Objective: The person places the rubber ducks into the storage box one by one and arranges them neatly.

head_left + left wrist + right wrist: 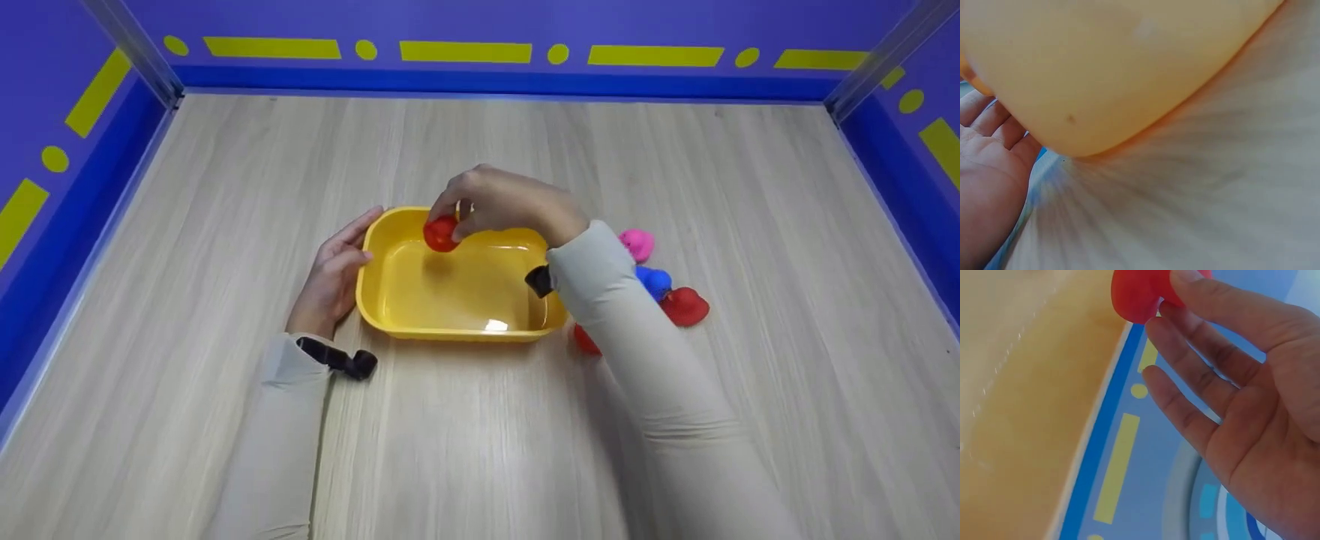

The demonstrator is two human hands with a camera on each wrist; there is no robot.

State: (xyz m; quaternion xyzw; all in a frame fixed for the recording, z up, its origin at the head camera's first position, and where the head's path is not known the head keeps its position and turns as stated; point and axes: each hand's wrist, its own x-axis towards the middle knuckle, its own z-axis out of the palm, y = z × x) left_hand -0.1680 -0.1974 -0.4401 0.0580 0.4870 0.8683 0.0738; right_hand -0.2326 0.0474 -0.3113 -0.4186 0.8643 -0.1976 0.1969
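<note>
A yellow plastic basin (pixel 457 296) stands on the table. My left hand (pixel 330 277) holds its left side, thumb on the rim and fingers along the outer wall. In the left wrist view that palm (pixel 988 169) is beside the basin's wall (pixel 1100 73). Over the basin's far left part, my right hand (pixel 510 199) pinches a small, rounded, glossy red rubber toy (pixel 441 234) between thumb and fingers. The right wrist view shows the red toy at the fingertips, with the other fingers spread loosely. Its exact shape is partly hidden.
Right of the basin lie a pink toy (pixel 637 244), a blue toy (pixel 655 283) and a red toy (pixel 685 306). Another red toy (pixel 586 341) is partly covered by the right sleeve. Blue-purple panels (pixel 480 79) border the wooden table.
</note>
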